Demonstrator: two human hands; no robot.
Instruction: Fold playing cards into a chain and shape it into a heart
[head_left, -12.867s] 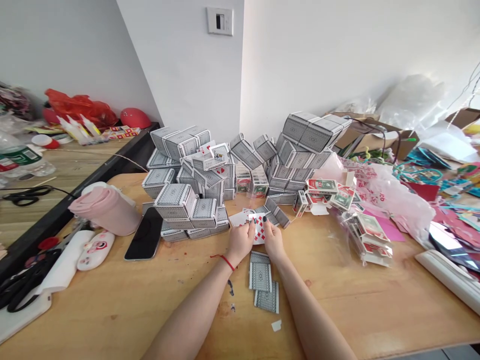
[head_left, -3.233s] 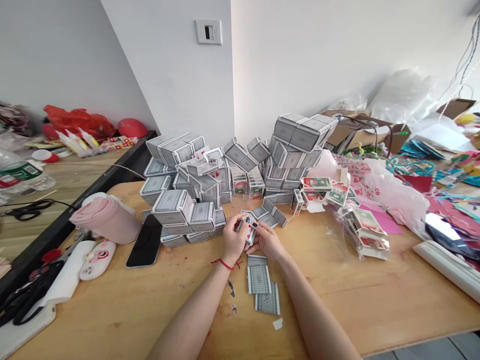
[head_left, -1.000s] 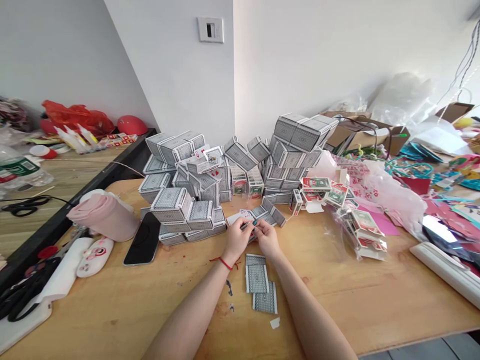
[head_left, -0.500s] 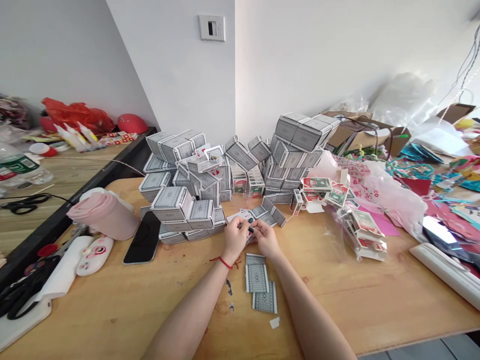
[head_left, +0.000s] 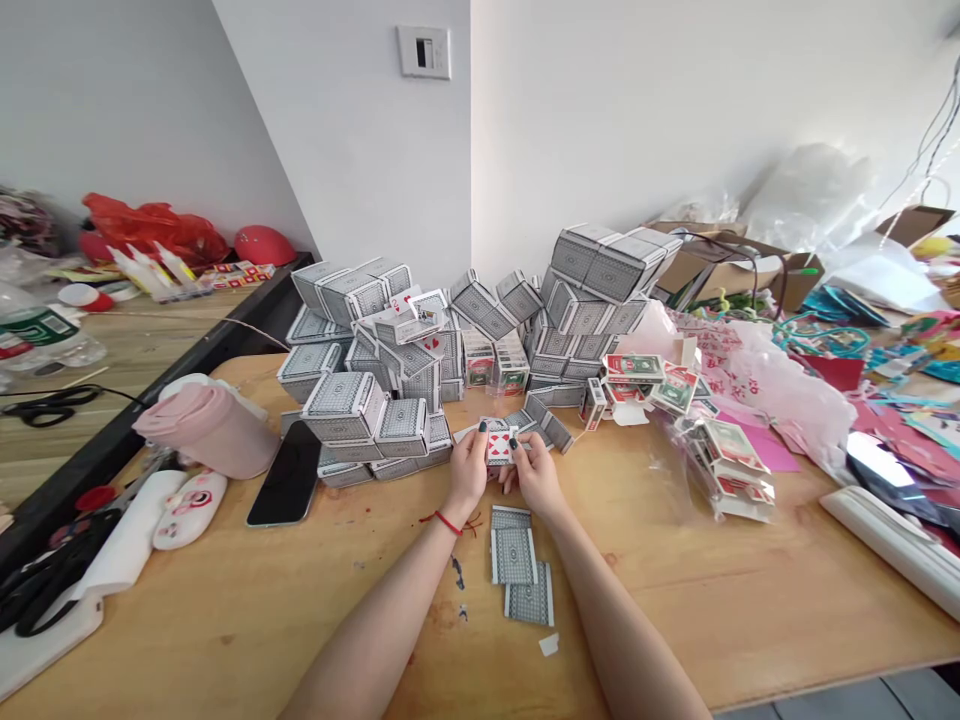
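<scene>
Between my two hands is a playing card (head_left: 498, 447), face up with red diamonds showing. My left hand (head_left: 469, 468) pinches its left edge, thumb on the face. On the right edge, my right hand (head_left: 535, 470) grips it the same way, with some fingers curled underneath. Just behind the hands lie folded cards with grey patterned backs (head_left: 553, 424). Closer to me, between my forearms, several grey-backed cards (head_left: 514, 556) with folded edges overlap on the wooden table (head_left: 315, 620). A small white paper scrap (head_left: 549, 645) lies in front of them.
Stacked card cubes (head_left: 341, 405) rise at the left, and more card blocks (head_left: 600, 262) at the right. A phone (head_left: 285, 478) and pink cup (head_left: 206, 430) stand left. Opened card boxes (head_left: 724, 455) and a plastic bag (head_left: 780, 390) lie right.
My hands have moved slightly apart, and the card between them now shows its red-diamond face. The cards on the table and the stacks have stayed put.
</scene>
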